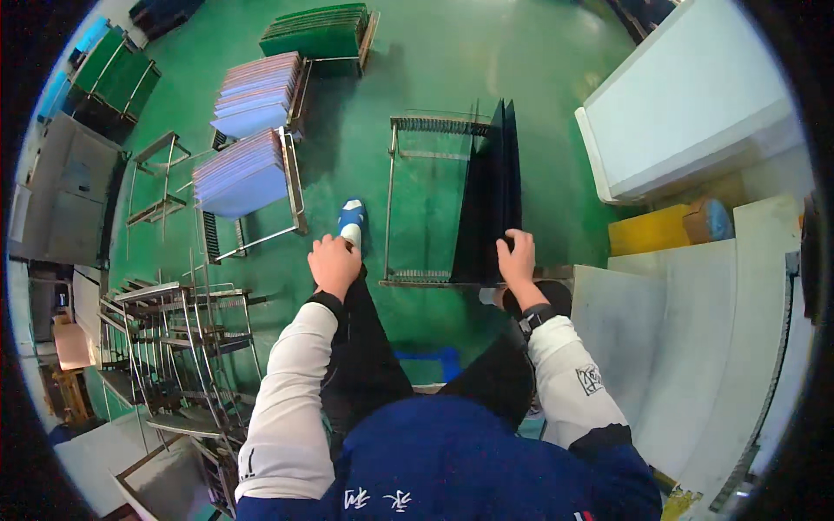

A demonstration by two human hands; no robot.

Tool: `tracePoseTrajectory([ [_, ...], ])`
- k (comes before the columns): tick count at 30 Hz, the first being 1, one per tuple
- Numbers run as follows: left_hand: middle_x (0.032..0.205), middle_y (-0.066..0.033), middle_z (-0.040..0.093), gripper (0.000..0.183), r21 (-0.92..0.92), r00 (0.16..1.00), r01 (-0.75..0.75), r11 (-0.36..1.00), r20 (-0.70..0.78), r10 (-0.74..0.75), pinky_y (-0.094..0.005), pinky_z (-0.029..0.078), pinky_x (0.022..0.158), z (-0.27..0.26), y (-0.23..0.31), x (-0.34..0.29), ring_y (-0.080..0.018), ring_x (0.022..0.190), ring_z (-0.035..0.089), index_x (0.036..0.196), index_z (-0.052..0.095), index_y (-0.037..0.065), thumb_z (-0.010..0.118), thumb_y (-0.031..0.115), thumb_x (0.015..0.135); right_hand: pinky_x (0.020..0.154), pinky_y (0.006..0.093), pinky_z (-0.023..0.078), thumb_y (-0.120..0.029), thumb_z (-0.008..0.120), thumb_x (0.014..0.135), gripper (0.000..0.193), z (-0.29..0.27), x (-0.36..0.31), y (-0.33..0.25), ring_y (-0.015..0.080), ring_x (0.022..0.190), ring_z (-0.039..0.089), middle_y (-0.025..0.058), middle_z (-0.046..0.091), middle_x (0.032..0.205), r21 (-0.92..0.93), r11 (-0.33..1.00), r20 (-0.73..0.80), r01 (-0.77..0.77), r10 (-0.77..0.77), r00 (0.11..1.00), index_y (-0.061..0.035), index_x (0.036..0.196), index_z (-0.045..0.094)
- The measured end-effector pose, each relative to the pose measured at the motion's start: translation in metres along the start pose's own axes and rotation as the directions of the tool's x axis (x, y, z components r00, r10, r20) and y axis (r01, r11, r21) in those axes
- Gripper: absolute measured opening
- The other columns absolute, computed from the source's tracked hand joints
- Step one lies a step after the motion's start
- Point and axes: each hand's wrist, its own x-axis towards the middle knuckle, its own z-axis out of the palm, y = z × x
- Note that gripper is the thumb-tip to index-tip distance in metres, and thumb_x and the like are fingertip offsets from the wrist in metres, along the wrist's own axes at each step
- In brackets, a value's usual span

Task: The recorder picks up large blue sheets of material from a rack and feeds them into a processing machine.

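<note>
My left hand point(334, 263) hangs over the floor in front of a blue-and-white shoe point(351, 214), its fingers loosely curled and apart, holding nothing I can see. At the near end of several dark thin panels point(488, 204), my right hand point(519, 260) has its thumb and fingers apart. Whether its fingertips touch the nearest panel edge cannot be told. The panels stand upright at the right side of a slotted metal rack point(392, 187), which has bare slots along its left part.
To the left stand racks of lilac panels point(241, 174) and green panels point(314, 30). Stacked metal frames point(187, 339) crowd the lower left. A large white box-shaped unit point(686, 104), a yellow object point(647, 234) and pale grey panels point(617, 326) line the right side.
</note>
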Motion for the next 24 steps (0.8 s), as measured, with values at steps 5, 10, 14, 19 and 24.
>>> tracePoseTrajectory([
  [5,0.106,-0.0112,0.063,0.033,-0.005,0.99,0.044,0.999,0.135,-0.043,-0.0452,0.048,0.088,-0.011,-0.001,0.006,-0.0309,0.105,0.057,0.097,0.071,0.007,0.06,0.034,0.083,0.095,0.0443,0.044,-0.036,0.066,0.088,0.044,0.009,0.039,0.037,0.0364,0.111,0.053,0.0172,0.055,0.118,0.029,0.948,0.024,-0.318,0.317,0.948,-0.0027,0.116,0.058],
  [10,0.105,-0.0101,0.063,0.034,0.011,0.986,0.013,1.0,0.165,-0.015,-0.0445,0.048,0.088,-0.008,0.004,0.014,-0.0305,0.105,0.057,0.097,0.07,0.007,0.061,0.036,0.082,0.086,0.0378,0.046,-0.049,0.063,0.089,0.052,0.03,0.059,0.104,0.0265,0.093,0.062,0.0154,0.067,0.097,0.203,0.786,0.099,-0.585,0.577,0.81,0.0019,0.098,0.067],
  [14,0.106,-0.009,0.063,0.033,0.048,0.984,0.024,0.999,0.175,-0.032,-0.0439,0.047,0.087,-0.007,0.003,0.016,-0.0294,0.105,0.056,0.097,0.07,0.007,0.062,0.035,0.082,0.09,0.0365,0.043,-0.053,0.063,0.089,0.059,0.034,0.065,0.105,0.0199,0.1,0.055,0.0098,0.064,0.106,0.368,0.553,0.362,-0.748,0.655,0.663,0.0037,0.107,0.065],
  [19,0.106,-0.0086,0.063,0.033,0.027,0.986,0.015,1.0,0.164,-0.02,-0.044,0.048,0.086,-0.006,0.005,0.019,-0.0294,0.105,0.056,0.097,0.07,0.008,0.063,0.035,0.081,0.084,0.0362,0.046,-0.052,0.065,0.089,0.058,0.035,0.064,0.121,0.0193,0.096,0.059,0.0083,0.065,0.108,0.458,0.421,0.445,-0.783,0.654,0.612,0.0009,0.113,0.064],
  [24,0.102,-0.0109,0.063,0.03,0.022,0.992,-0.014,1.0,0.128,0.011,-0.0442,0.049,0.085,-0.005,0.007,0.02,-0.033,0.101,0.058,0.094,0.07,0.008,0.066,0.034,0.079,0.078,0.0376,0.05,-0.049,0.066,0.09,0.049,0.026,0.065,0.137,0.02,0.085,0.064,0.0061,0.068,0.095,0.511,0.176,0.579,-0.842,0.653,0.488,-0.0024,0.103,0.067],
])
